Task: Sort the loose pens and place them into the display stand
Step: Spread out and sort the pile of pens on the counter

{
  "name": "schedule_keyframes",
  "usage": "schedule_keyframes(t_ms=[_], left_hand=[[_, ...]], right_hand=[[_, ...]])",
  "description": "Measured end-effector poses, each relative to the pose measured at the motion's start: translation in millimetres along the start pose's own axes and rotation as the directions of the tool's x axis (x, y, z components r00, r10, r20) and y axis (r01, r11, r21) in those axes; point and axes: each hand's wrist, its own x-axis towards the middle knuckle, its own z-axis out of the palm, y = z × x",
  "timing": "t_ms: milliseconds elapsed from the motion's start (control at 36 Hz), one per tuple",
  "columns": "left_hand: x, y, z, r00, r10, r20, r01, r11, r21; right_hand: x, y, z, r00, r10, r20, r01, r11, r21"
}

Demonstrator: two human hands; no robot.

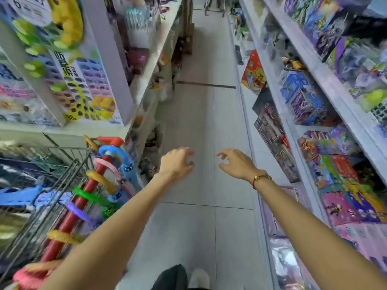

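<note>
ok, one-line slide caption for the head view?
Left hand and right hand, both empty, reach forward over a shop aisle floor between toy shelves; no pens visible.

Left hand [177, 163] and right hand [236, 163] reach forward, empty, above aisle floor [201, 126]

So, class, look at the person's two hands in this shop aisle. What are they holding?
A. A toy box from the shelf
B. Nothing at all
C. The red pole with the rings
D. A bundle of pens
B: the left hand and the right hand both hang over the grey floor with loosely curled fingers and nothing in their grip.
</note>
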Motion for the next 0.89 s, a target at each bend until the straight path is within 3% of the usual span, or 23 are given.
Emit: schedule_keyframes(t_ms=[167, 361, 583, 889], left_hand=[[40, 7, 32, 0.996, -0.068, 0.066, 0.069, 0.998, -0.014], [116, 2, 63, 0.996, -0.024, 0.084, 0.024, 1.0, -0.004], [253, -4, 47, 0.978, -0.045, 0.201, 0.044, 0.999, 0.013], [460, 26, 18, 0.986, -0.059, 0.153, 0.063, 0.998, -0.019]], right_hand=[[34, 31, 19, 0.998, 0.034, 0.043, -0.036, 0.999, 0.032], [97, 67, 28, 1.0, 0.015, 0.006, -0.015, 0.998, 0.058], [210, 109, -11, 0.999, 0.053, 0.013, -0.053, 0.998, 0.033], [391, 172, -91, 0.995, 0.038, -0.095, -0.033, 0.998, 0.054]])
